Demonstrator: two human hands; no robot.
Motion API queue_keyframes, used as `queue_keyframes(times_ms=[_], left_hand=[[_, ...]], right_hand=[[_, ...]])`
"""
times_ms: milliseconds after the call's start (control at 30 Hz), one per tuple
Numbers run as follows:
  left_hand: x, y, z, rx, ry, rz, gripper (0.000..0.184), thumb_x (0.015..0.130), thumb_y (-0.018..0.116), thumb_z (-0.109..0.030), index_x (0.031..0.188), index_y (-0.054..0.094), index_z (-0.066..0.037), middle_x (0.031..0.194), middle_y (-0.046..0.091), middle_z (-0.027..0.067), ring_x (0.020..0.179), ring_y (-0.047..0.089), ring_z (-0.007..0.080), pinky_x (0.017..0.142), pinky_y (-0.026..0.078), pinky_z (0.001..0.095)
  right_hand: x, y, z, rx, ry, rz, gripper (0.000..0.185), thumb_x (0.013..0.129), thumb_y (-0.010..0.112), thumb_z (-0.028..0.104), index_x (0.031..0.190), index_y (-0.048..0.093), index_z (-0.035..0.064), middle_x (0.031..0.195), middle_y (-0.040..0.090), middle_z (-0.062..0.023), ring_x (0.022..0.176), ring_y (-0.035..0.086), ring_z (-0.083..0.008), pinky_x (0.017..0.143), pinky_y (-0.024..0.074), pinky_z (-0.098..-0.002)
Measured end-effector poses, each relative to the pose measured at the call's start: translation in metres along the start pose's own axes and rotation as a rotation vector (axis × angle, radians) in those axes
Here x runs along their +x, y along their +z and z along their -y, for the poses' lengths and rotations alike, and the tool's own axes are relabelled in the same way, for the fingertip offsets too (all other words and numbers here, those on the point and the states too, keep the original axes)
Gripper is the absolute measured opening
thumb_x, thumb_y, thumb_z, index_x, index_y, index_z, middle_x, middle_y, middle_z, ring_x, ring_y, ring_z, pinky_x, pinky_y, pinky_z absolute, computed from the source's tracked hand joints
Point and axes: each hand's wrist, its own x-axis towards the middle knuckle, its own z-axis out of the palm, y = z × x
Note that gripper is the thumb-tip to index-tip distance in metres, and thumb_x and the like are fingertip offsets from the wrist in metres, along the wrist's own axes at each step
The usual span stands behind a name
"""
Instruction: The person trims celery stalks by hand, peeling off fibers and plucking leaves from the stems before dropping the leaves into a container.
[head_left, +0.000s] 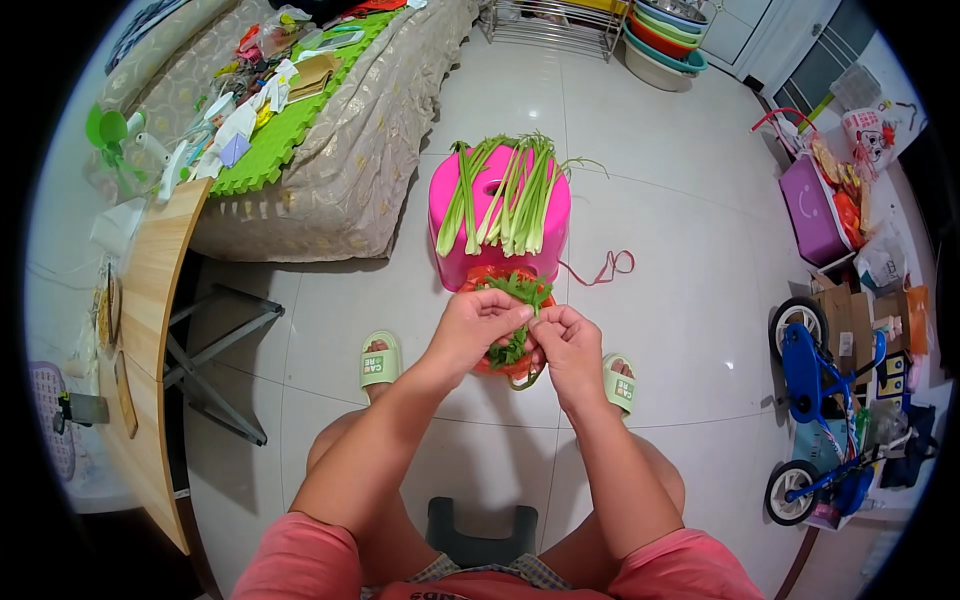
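My left hand (478, 328) and my right hand (567, 348) meet in front of me, fingertips pinched together on a sprig of celery leaves (522, 289). Directly beneath them is a red bag or container (482, 272), largely covered by my hands, with dark green leaves (512, 350) in it. Just beyond stands a pink plastic stool (447, 190). Across its top lie several celery stalks (520, 200), pale cut ends toward me and thin tops pointing away. My fingers hide the exact point where the sprig is gripped.
A red ribbon (612, 268) lies on the tiled floor right of the stool. To the left are a wooden folding table (165, 290) and a cloth-covered sofa (340, 150) bearing clutter. A blue scooter or balance bike (815, 390) and boxes stand right; stacked basins (665, 45) stand at the back.
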Motion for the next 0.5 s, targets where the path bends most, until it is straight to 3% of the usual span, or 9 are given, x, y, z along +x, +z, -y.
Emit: queue_keyframes(times_ms=[267,500], left_hand=[[0.002,0.004,0.011,0.016,0.021,-0.001,0.010,0.083,0.062,-0.013,0.083,0.058,-0.004,0.073,0.059,-0.0003,0.064,0.051,0.0044,0.059,0.042,0.0178],[0.002,0.016,0.023,-0.038,0.044,-0.049,0.007,0.086,0.057,-0.011,0.086,0.055,-0.004,0.074,0.058,0.0008,0.065,0.053,0.0059,0.061,0.044,0.0193]], right_hand=[[-0.001,0.002,-0.002,0.000,-0.018,-0.024,0.008,0.082,0.056,0.008,0.080,0.052,0.0018,0.062,0.056,-0.0023,0.048,0.048,-0.0070,0.044,0.0378,-0.0191],[0.000,0.003,-0.004,0.044,-0.027,-0.066,0.008,0.081,0.054,0.008,0.075,0.050,0.0035,0.057,0.048,-0.0004,0.044,0.040,-0.0059,0.040,0.0318,-0.0191]])
